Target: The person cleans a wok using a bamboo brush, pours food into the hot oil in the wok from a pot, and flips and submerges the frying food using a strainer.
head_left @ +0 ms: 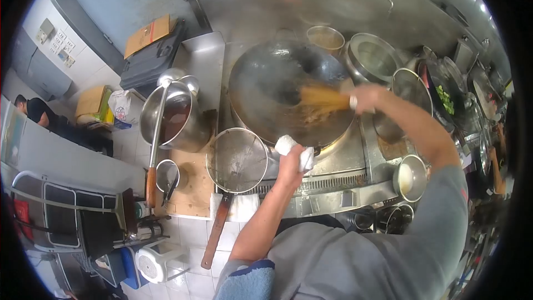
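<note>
A large dark wok [261, 94] sits over the stove, with haze above it. My left hand [294, 162] is closed around a folded white cloth [287, 145] at the wok's near rim. My right hand [371, 99], blurred by motion, grips the handle end of a bamboo brush [325, 98], whose bristles are down inside the wok on its right side. Left of the wok, a round strainer [237, 158] with a wooden handle lies at the counter's front edge.
A steel pot of dark liquid [176, 116] with a ladle [157, 133] across it stands at the left. Behind right are a bowl [326, 39] and a larger pot [373, 58]. A small bowl [411, 178] sits front right. Another person [41, 112] is far left.
</note>
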Demonstrator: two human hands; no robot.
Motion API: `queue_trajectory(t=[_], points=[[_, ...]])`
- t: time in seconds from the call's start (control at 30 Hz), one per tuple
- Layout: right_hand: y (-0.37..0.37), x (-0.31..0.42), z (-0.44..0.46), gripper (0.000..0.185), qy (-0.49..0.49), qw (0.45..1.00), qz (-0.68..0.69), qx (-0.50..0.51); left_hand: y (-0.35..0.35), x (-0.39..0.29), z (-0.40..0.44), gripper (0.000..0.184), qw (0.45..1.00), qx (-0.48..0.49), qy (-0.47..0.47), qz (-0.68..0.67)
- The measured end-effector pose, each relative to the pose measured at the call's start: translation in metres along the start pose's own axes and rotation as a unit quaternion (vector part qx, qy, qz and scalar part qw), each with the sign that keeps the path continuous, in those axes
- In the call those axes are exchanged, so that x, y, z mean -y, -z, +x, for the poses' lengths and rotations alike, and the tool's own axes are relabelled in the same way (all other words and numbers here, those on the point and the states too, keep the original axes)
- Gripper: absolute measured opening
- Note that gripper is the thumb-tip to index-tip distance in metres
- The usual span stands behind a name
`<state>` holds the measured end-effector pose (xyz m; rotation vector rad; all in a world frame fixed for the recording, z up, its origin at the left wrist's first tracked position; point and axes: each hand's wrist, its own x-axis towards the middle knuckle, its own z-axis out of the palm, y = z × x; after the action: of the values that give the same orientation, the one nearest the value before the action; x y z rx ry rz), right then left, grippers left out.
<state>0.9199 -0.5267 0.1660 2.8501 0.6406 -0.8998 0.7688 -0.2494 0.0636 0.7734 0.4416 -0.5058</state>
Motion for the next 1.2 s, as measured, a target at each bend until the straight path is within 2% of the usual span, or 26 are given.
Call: queue_trajectory(t=[0.07, 0.13, 0.2, 0.27, 0.37, 0.4, 0.47, 0.5, 0.53, 0.57, 0.6, 0.67, 0.73, 0.8, 0.9, 1.0, 1.1, 1.17, 1.2], points=[[0.017, 0.003, 0.041, 0.087, -0.120, 0.985, 0.089, -0.088, 0.000, 0.001, 0.002, 0.020, 1.000, 0.013, -0.002, -0.009], [0.018, 0.072, 0.069, 0.089, -0.122, 0.958, 0.207, -0.156, -0.002, -0.002, -0.003, 0.020, 1.000, 0.006, 0.009, -0.003], [-0.002, 0.133, 0.059, 0.091, -0.131, 0.936, 0.320, -0.065, 0.004, 0.003, 0.005, 0.020, 0.999, 0.031, 0.003, -0.008], [-0.023, 0.109, 0.052, 0.092, -0.056, 0.964, 0.257, -0.043, 0.008, 0.005, 0.007, 0.020, 0.999, 0.040, 0.011, 0.000], [-0.055, 0.021, 0.046, 0.093, 0.115, 0.980, 0.158, -0.029, 0.006, -0.001, 0.002, 0.020, 0.999, 0.017, 0.026, 0.018], [-0.029, 0.010, 0.042, 0.093, 0.117, 0.985, 0.124, 0.014, 0.000, -0.006, -0.002, 0.020, 0.999, 0.003, 0.027, 0.021], [0.019, 0.032, 0.058, 0.091, -0.090, 0.995, 0.047, -0.002, -0.001, -0.007, -0.006, 0.021, 0.999, -0.008, 0.032, 0.028], [0.035, 0.062, 0.049, 0.089, -0.123, 0.978, 0.165, -0.038, 0.001, -0.006, -0.004, 0.021, 0.999, -0.005, 0.036, 0.033], [0.024, 0.074, 0.059, 0.088, -0.121, 0.975, 0.168, -0.077, 0.001, -0.007, -0.003, 0.022, 0.999, -0.002, 0.038, 0.034], [0.013, 0.087, 0.069, 0.087, -0.118, 0.972, 0.170, -0.115, -0.001, -0.005, -0.004, 0.024, 1.000, 0.025, -0.001, 0.018], [0.019, 0.105, 0.038, 0.090, -0.129, 0.948, 0.287, -0.041, 0.005, -0.006, -0.002, 0.023, 0.999, 0.007, 0.004, 0.051], [0.012, 0.091, 0.016, 0.093, -0.079, 0.969, 0.231, -0.029, 0.010, -0.010, 0.001, 0.015, 0.996, -0.038, -0.065, 0.053], [0.025, 0.064, -0.023, 0.089, -0.056, 0.996, 0.065, 0.005, 0.021, -0.031, -0.006, 0.015, 0.984, -0.039, -0.157, 0.071], [0.032, 0.033, -0.057, 0.082, 0.023, 0.999, -0.032, -0.020, 0.019, -0.067, -0.019, 0.016, 0.969, -0.091, -0.169, 0.153], [0.034, 0.013, -0.057, 0.073, 0.010, 0.998, -0.049, -0.039, 0.035, -0.087, -0.005, 0.015, 0.965, -0.091, -0.181, 0.169], [0.030, 0.017, 0.051, 0.073, -0.030, 0.993, 0.030, -0.114, 0.040, -0.093, -0.003, 0.016, 0.970, -0.064, -0.165, 0.168], [0.052, 0.093, 0.037, 0.073, -0.168, 0.960, 0.218, -0.057, 0.042, -0.092, 0.000, 0.018, 0.972, -0.044, -0.168, 0.160], [-0.012, 0.028, 0.040, 0.074, -0.025, 0.984, 0.094, -0.146, 0.045, -0.087, 0.003, 0.019, 0.975, -0.044, -0.151, 0.155], [-0.007, 0.026, 0.013, 0.075, -0.045, 0.992, 0.062, -0.097, 0.048, -0.090, 0.005, 0.019, 0.976, -0.045, -0.148, 0.155]])
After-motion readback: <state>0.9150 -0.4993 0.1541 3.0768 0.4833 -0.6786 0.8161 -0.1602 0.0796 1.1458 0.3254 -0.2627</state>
